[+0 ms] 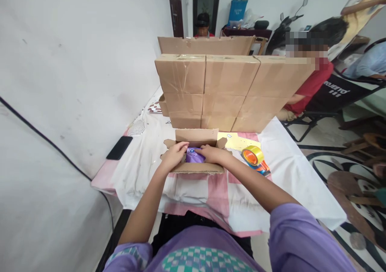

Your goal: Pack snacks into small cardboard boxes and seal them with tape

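Tablecloth [301,183] under carton [197,168], long axis crosswise.

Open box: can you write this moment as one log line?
box: open, purple pack inside | left hand: at pack's left | right hand: touching pack | tape: right of box

I see matt brown cardboard in the open box [199,168], its front edge rough, and smooth, faintly shiny plastic-looking film on the purple packet [195,158]. Glossy clear tape [184,67] glints for me on the stacked boxes' [231,78] matt cardboard; the tablecloth [141,175] looks like creased, dull fabric.
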{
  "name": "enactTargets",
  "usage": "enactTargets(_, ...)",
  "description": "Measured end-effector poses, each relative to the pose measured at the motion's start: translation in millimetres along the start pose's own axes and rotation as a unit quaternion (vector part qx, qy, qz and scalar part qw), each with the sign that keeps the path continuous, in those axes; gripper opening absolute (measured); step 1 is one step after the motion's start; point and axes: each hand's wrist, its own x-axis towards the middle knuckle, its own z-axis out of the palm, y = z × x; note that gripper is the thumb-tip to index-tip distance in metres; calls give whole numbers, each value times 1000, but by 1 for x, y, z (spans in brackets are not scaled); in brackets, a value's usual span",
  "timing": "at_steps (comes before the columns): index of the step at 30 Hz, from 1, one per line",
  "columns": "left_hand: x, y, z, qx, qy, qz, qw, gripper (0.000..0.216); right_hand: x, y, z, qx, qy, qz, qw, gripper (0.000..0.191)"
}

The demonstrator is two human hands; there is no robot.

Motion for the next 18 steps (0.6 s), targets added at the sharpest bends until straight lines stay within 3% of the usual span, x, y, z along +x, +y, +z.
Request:
enactTargets(4, -4, 7, 1, 31, 4, 9, 999, 34, 2, 0, 0, -47, -17, -6, 999, 75)
enactTargets(9, -11, 10, 3, 52, 8, 20, 998, 36, -2, 0, 7, -123, 56, -48, 990, 60)
enactTargets(13, -18, 10, 5, 70, 2, 16, 997, 38, -6, -3, 14, -158, 95, -57, 981, 62)
enactTargets(18, -22, 16, 4, 145, -1, 3, 989, 42, 0, 1, 10, -132, 62, -57, 988, 66)
